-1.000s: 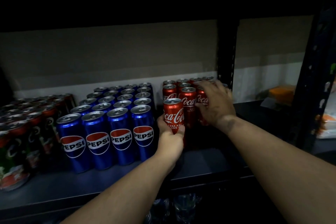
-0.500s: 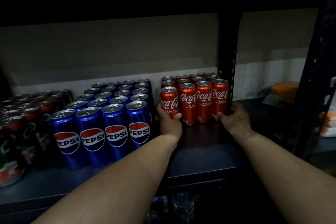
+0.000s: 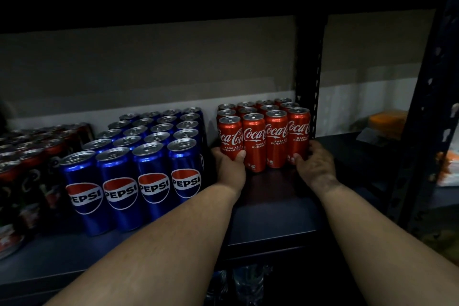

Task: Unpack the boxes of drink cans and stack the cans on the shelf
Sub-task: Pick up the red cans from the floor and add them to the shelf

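Observation:
Several red Coca-Cola cans point(image 3: 275, 139) stand in tight rows at the back right of the dark shelf point(image 3: 273, 216). My left hand point(image 3: 229, 165) grips the base of the front-left red can point(image 3: 230, 136), thumb on its front. My right hand point(image 3: 314, 164) curls round the base of the front-right red can point(image 3: 298, 131), beside the black upright post point(image 3: 308, 77). To the left stands a block of several blue Pepsi cans point(image 3: 139, 171).
Dark red and green cans point(image 3: 22, 169) fill the shelf's far left. Another shelf board hangs low overhead. Right of the post lie an orange packet point(image 3: 387, 120) and a white-and-orange bag point(image 3: 447, 169). Bottles show dimly on the level below point(image 3: 248, 283).
My left hand has set its red can into the front row. My right hand came off the can tops down to the row's right end. Both hands now hold the row's ends.

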